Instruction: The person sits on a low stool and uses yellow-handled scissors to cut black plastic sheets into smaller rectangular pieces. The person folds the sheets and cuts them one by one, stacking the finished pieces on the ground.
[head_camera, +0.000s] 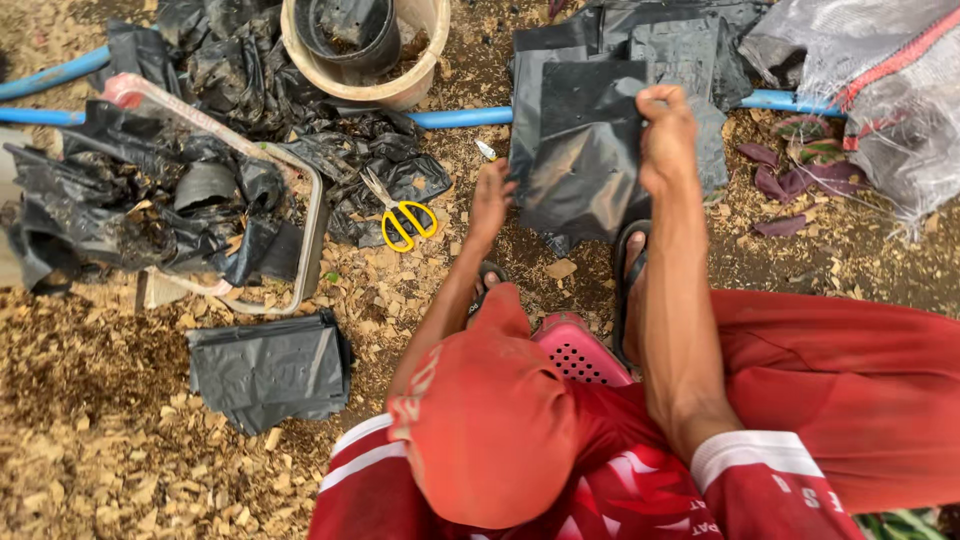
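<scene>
The right hand (667, 135) is pinching the top edge of a black plastic bag (585, 150) and holding it up over the ground, while the left hand (490, 200) is hanging with fingers loosely spread beside the bag's left edge; whether it is touching the plastic cannot be told. Behind the bag, a stack of flat black bags (660, 40) is lying against a blue pipe (460, 117), apparently waiting to be handled. To the left, a smaller pile of folded bags (270, 370) is sitting on the wood chips, perhaps finished, near yellow-handled scissors (400, 215) and a tray (312, 235) of crumpled black plastic. The person's cap is hiding part of the left forearm, and the bucket (370, 85) is being cut off at the top.
</scene>
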